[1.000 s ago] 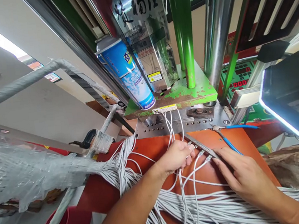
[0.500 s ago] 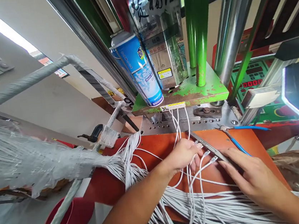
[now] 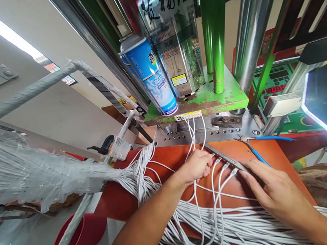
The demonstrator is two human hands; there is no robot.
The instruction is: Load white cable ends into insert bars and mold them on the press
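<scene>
My right hand (image 3: 269, 183) grips the near end of a narrow metal bar (image 3: 224, 158), which slants across the orange-brown tabletop. Along the bar's near side sit several clear cable plugs (image 3: 225, 166), each with a white cable trailing toward me. At the bar's far end, my left hand (image 3: 196, 166) is closed on another white cable (image 3: 196, 197), pinching it close to the bar; its plug is mostly hidden by the fingers. A large bundle of white cables (image 3: 233, 220) lies under both wrists.
Blue-handled pliers (image 3: 257, 151) lie right of the bar. Behind stands a green press (image 3: 222, 100) with a blue spray can (image 3: 159, 83) on its ledge and cables hanging below. At left, plastic-wrapped cables (image 3: 39, 176) rest on a wrapped frame (image 3: 52, 78); a red bucket (image 3: 82, 236) stands beneath.
My left hand has shifted slightly left, toward the bar's far end. A further plug now sits against the bar where my left fingers were. My right hand stays on the bar.
</scene>
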